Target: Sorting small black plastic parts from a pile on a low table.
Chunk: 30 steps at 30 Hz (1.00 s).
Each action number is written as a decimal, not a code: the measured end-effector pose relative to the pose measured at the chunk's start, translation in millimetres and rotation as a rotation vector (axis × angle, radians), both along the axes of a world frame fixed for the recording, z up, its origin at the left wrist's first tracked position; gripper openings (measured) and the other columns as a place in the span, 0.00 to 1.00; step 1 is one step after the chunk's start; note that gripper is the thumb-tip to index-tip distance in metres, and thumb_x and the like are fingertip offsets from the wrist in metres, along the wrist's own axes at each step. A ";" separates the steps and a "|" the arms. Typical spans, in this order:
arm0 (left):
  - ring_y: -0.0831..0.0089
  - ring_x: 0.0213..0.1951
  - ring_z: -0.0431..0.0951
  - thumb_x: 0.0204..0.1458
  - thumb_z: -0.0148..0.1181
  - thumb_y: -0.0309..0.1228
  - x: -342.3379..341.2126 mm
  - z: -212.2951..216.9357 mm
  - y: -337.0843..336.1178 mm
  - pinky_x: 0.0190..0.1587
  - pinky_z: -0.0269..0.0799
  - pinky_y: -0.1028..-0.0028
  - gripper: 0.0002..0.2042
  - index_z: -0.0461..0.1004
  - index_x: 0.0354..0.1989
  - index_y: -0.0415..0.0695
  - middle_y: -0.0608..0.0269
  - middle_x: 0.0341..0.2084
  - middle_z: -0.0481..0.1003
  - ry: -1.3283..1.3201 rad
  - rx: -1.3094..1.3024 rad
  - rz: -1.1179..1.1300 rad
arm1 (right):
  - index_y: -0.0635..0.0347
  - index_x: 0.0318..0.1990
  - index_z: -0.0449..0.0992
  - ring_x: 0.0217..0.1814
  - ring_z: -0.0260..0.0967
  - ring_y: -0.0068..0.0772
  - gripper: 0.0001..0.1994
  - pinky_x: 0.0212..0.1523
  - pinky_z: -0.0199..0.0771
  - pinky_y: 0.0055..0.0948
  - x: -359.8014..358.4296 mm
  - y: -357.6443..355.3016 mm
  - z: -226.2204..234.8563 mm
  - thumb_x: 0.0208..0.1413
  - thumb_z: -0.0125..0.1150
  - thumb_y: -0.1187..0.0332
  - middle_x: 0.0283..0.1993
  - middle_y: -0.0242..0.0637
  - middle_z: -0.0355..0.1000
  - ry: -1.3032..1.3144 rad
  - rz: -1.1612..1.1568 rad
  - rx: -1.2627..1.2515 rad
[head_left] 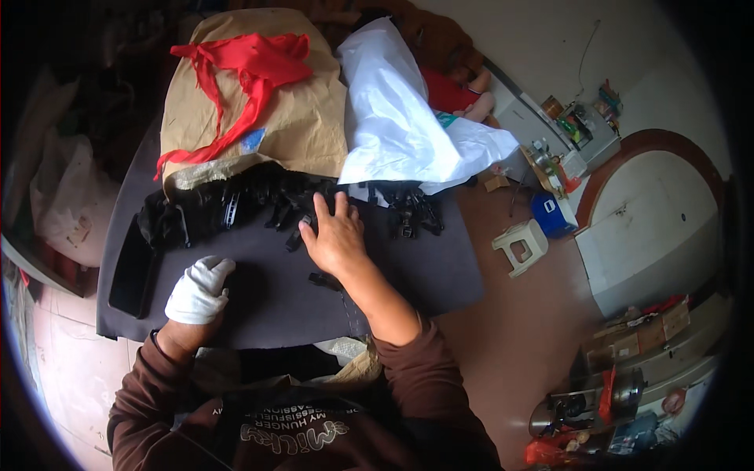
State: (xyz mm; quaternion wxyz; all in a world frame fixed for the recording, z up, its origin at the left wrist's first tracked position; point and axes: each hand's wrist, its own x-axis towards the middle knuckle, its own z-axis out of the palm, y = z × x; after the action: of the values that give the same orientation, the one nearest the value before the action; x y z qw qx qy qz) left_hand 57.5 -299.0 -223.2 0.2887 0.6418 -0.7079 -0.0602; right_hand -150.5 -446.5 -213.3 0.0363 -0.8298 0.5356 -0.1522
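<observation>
My left hand (199,292) wears a white glove and rests fist-like on a dark grey cloth (424,267) that covers the work surface. My bare right hand (333,232) lies flat with spread fingers, reaching into a row of small black plastic pieces (259,202) piled along the cloth's far edge. One loose black piece (323,279) lies by my right wrist. Whether the left fist holds anything is hidden.
Beyond the black pieces lie a brown paper sheet (306,125) with a red ribbon (251,67) on it and a white plastic bag (397,118). A black tray (130,271) sits at the cloth's left. On the floor to the right stand a white stool (520,245) and a blue box (554,213).
</observation>
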 end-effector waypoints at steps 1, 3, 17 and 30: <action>0.50 0.44 0.73 0.39 0.55 0.18 -0.1 0.6 0.6 0.47 0.71 0.63 0.21 0.72 0.46 0.43 0.49 0.44 0.72 0.044 0.015 0.000 | 0.56 0.59 0.65 0.61 0.54 0.68 0.27 0.59 0.59 0.55 -0.6 9.2 4.7 0.54 0.57 0.53 0.61 0.53 0.57 -0.018 0.089 0.045; 0.49 0.44 0.73 0.41 0.56 0.21 -0.8 2.6 1.2 0.47 0.72 0.62 0.21 0.72 0.48 0.44 0.48 0.44 0.71 0.035 0.019 0.002 | 0.54 0.57 0.68 0.60 0.55 0.67 0.24 0.58 0.60 0.55 2.2 28.6 -6.1 0.54 0.58 0.56 0.60 0.48 0.59 0.017 0.202 -0.106; 0.50 0.43 0.74 0.45 0.55 0.22 -4.1 -13.6 -5.2 0.46 0.72 0.62 0.20 0.71 0.50 0.45 0.48 0.45 0.72 0.066 -0.123 0.031 | 0.48 0.63 0.63 0.65 0.56 0.54 0.31 0.64 0.56 0.44 -193.2 -115.2 -16.5 0.56 0.47 0.43 0.64 0.47 0.58 -0.223 -0.446 -0.126; 0.50 0.40 0.74 0.51 0.52 0.24 -0.8 -21.1 -9.1 0.41 0.72 0.62 0.17 0.68 0.51 0.47 0.48 0.40 0.72 0.002 -0.201 0.047 | 0.54 0.52 0.75 0.63 0.59 0.53 0.18 0.62 0.59 0.38 -87.4 -25.2 -29.2 0.58 0.57 0.56 0.59 0.54 0.64 -0.443 0.174 -0.092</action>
State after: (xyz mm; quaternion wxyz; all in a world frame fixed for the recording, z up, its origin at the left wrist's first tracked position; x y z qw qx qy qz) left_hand 56.7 -308.1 -244.3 0.3537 0.6260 -0.6948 0.0174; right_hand -237.9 -471.7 -242.4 0.1283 -0.8200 0.4335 -0.3510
